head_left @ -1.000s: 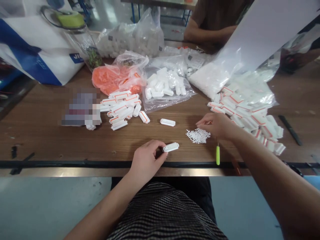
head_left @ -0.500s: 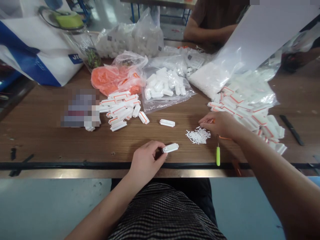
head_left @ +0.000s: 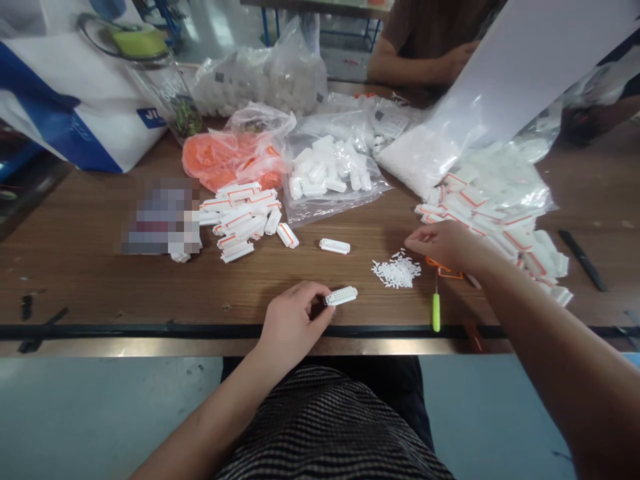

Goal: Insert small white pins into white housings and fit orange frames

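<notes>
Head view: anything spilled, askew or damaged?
No damage visible. Small white plastic pins lie loose on the brown wooden tabletop, uncontained, a few apart from the heap; possibly tipped out deliberately. One white rectangular plastic connector lies by itself, unheld.

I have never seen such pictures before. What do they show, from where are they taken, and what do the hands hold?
There is no machine here: a person works with two bare hands, seen by a camera worn on the head, which looks forward and down at a brown wood-grain table. The left hand holds a small white oblong plastic part with rows of holes. The right hand is beside a loose pile of tiny white pieces; whether it pinches one is too small to tell. Nearby lie another white oblong part and a thin tool with a lime-green handle. Farther back stands a green-lidded clear bottle.
</notes>
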The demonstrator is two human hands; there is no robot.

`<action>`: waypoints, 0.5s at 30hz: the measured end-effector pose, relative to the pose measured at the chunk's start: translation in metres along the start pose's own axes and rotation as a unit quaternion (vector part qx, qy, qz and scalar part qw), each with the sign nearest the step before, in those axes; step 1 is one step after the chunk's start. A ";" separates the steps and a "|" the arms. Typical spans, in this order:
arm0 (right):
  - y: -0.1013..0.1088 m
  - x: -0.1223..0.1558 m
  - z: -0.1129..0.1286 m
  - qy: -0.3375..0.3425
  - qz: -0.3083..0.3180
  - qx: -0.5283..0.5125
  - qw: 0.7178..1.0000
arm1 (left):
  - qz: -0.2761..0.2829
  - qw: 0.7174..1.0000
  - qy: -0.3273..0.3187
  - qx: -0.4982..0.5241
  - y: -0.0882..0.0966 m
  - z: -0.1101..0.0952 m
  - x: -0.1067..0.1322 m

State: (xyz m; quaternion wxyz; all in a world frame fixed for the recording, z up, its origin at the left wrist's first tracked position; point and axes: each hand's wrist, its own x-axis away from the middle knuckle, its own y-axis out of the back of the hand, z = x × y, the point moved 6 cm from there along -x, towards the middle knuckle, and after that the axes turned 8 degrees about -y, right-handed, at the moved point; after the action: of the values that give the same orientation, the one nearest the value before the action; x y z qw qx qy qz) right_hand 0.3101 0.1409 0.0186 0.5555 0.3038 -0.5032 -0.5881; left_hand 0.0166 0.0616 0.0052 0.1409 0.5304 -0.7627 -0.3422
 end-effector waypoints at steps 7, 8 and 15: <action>-0.004 0.010 0.001 0.049 -0.020 -0.029 0.998 | -0.001 1.000 0.003 0.001 0.000 0.000 0.000; -0.004 0.009 0.003 0.065 -0.021 -0.025 0.997 | 0.000 1.000 0.003 0.001 0.000 0.000 0.000; -0.004 0.001 0.010 0.119 -0.002 0.068 0.991 | 0.004 1.000 0.006 -0.001 0.000 0.000 0.000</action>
State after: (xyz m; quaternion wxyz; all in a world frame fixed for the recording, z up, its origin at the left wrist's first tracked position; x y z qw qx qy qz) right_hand 0.2995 0.1414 0.0181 0.5884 0.4099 -0.4713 -0.5134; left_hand 0.0167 0.0616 0.0047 0.1476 0.5296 -0.7632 -0.3394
